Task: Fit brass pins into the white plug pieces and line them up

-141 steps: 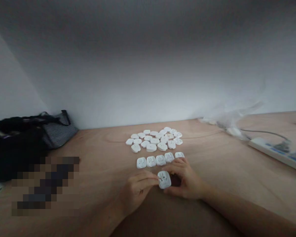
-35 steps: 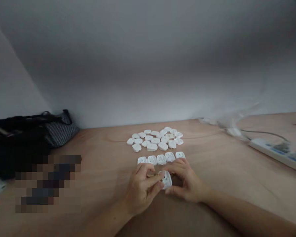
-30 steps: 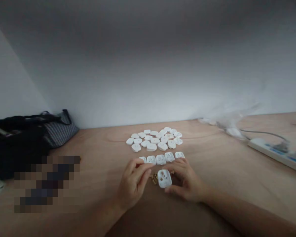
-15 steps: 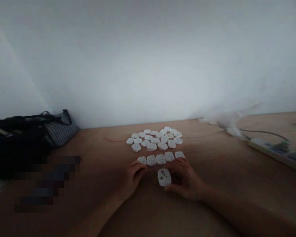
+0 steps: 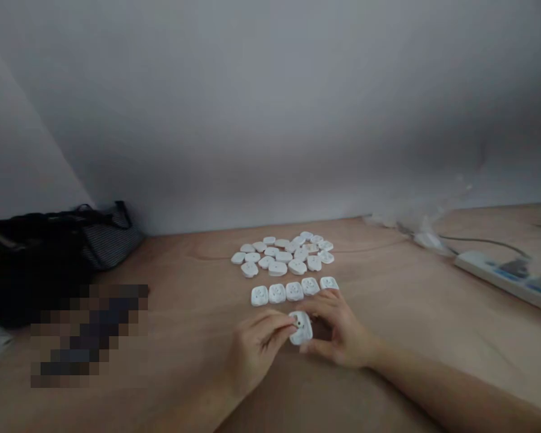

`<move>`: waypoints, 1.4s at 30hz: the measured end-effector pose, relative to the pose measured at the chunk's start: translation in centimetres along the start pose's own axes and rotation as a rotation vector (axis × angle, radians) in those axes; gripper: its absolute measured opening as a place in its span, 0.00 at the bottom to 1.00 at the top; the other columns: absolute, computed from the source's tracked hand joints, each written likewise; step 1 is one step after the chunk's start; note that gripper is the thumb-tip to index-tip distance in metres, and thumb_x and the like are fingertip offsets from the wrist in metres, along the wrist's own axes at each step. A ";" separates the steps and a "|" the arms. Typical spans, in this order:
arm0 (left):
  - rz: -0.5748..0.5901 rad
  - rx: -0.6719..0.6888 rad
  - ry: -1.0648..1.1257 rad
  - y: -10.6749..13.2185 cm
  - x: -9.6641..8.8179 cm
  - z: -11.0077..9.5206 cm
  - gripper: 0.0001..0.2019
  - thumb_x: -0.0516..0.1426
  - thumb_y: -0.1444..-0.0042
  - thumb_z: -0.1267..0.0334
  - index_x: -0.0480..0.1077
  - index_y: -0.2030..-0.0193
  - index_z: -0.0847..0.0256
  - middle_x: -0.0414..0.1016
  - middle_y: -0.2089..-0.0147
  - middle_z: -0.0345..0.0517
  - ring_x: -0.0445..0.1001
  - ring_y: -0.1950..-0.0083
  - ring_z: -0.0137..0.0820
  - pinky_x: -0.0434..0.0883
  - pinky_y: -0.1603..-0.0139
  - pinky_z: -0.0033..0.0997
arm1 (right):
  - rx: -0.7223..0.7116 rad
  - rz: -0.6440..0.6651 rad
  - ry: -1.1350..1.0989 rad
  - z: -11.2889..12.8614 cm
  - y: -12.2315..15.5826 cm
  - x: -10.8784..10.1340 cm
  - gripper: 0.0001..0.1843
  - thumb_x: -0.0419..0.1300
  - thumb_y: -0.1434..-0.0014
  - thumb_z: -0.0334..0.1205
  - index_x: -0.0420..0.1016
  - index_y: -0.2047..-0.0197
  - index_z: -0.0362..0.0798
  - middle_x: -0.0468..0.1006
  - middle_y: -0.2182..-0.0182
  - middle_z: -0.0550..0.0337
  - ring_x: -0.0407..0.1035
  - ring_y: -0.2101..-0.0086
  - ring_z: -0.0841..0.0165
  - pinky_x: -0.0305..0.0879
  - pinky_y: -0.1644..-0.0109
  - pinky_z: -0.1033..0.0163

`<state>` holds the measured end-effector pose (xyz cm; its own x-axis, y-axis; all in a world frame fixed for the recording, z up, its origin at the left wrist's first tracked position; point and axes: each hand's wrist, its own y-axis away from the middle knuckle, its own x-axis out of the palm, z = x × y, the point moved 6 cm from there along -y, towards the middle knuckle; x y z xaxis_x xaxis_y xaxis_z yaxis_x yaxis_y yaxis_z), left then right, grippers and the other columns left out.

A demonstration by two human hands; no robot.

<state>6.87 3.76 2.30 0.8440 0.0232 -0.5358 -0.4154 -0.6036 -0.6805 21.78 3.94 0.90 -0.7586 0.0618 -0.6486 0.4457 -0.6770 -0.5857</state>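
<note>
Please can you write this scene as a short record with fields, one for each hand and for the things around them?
left hand: left hand, fingers at the face of a white socket cover, beside a small brass part
right hand: right hand holds that cover
in front of hands: row of five white socket covers
beyond row: loose pile of white socket covers
surface: wooden table
to the sides: power strip, black bag

Left of the white socket cover (image 5: 300,328), a pixelated patch (image 5: 88,335) blurs whatever lies on the wooden table (image 5: 388,300), and a black bag (image 5: 31,264) runs off the left edge.
</note>
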 end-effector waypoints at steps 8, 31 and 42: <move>0.017 0.041 0.023 -0.1 0.6 -0.3 0.03 0.59 0.45 0.69 0.75 0.65 0.62 0.76 0.70 0.45 0.75 0.70 0.27 0.71 0.69 0.21 | -0.034 0.004 0.030 0.1 0.1 0.2 0.25 0.65 0.54 0.54 0.70 0.56 0.49 0.76 0.65 0.57 0.67 0.63 0.62 0.56 0.55 0.55; 0.130 0.095 -0.136 -0.1 1.5 -1.0 0.09 0.54 0.41 0.64 0.75 0.66 0.61 0.75 0.70 0.44 0.73 0.70 0.27 0.70 0.70 0.21 | -0.085 -0.031 0.124 0.5 0.2 0.3 0.24 0.64 0.54 0.55 0.71 0.57 0.49 0.77 0.66 0.56 0.68 0.63 0.62 0.54 0.53 0.53; 0.029 0.148 -0.177 -0.1 -0.3 0.2 0.24 0.58 0.48 0.48 0.68 0.48 0.58 0.70 0.61 0.48 0.71 0.60 0.35 0.72 0.59 0.33 | -0.030 -0.031 0.041 0.1 0.2 0.0 0.27 0.65 0.54 0.55 0.70 0.52 0.51 0.77 0.62 0.57 0.67 0.61 0.62 0.56 0.54 0.55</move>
<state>6.56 3.96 2.40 0.7634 0.1548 -0.6271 -0.4951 -0.4832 -0.7221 21.84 3.72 0.85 -0.7525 0.1124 -0.6489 0.4371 -0.6518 -0.6198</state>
